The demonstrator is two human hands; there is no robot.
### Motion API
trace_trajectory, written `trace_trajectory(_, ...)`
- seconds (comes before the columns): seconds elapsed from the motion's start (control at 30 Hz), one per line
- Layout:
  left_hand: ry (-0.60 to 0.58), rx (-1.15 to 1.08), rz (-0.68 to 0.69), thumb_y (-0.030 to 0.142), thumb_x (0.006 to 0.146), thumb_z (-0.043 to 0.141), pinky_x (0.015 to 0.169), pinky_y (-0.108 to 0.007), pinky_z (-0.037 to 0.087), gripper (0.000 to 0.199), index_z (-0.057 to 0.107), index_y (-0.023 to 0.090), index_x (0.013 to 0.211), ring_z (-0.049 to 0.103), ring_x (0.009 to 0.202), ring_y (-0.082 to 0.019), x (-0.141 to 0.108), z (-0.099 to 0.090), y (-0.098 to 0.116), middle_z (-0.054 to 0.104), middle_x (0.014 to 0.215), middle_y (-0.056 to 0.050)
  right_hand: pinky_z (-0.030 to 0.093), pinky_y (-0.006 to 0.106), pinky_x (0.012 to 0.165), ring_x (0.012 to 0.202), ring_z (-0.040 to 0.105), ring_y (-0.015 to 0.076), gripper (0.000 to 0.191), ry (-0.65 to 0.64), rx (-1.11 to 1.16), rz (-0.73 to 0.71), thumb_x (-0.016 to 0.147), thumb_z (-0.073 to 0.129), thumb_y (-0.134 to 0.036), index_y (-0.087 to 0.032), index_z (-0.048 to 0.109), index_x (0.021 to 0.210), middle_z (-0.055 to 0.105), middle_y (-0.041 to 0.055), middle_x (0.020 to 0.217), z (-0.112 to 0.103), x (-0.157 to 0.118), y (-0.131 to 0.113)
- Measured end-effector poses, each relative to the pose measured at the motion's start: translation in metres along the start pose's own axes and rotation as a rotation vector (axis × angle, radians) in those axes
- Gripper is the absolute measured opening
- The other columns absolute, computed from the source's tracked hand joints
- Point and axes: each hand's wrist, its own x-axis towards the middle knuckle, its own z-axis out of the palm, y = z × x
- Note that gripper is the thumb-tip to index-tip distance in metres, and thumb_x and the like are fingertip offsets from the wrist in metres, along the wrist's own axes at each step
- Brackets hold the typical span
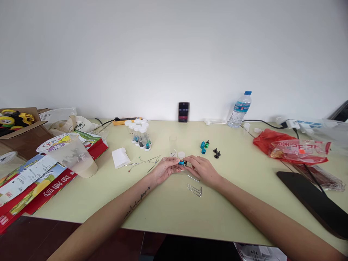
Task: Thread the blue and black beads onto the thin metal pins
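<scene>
Near the middle of the table, a small blue piece with a black end (181, 163) is held between both hands. My left hand (166, 169) pinches its blue side. The fingertips of my right hand (202, 169) close on the black end at the other side. A round white cap (181, 154) lies just behind the fingers. Blue and green pieces (203, 145) and several black pieces (217, 153) lie behind my right hand. Thin metal pins (194, 190) rest in front of it. Left of my left hand are thin wire-like tools (154, 165) and a white packet (120, 157).
Capped clear vials (141, 137) stand at the back left. A phone (183, 112) and a water bottle (239, 109) are by the wall. A plastic cup (78, 156) leans at left near a cardboard box (29, 137). Red bags (293, 146) and a black object (310, 201) lie right.
</scene>
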Motion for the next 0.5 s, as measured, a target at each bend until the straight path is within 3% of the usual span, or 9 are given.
trace_trajectory(0.5, 0.010, -0.003, -0.008, 0.029, 0.074, 0.067, 0.067, -0.021, 0.047, 0.025, 0.064, 0.007, 0.085, 0.062, 0.066, -0.012, 0.0000, 0.0003, -0.0002, 0.069, 0.076, -0.011, 0.046, 0.029, 0.069, 0.080, 0.061, 0.0167, 0.023, 0.002, -0.015, -0.009, 0.096, 0.034, -0.026, -0.018, 0.052, 0.108, 0.064, 0.0085, 0.097, -0.0021, 0.0026, -0.0025)
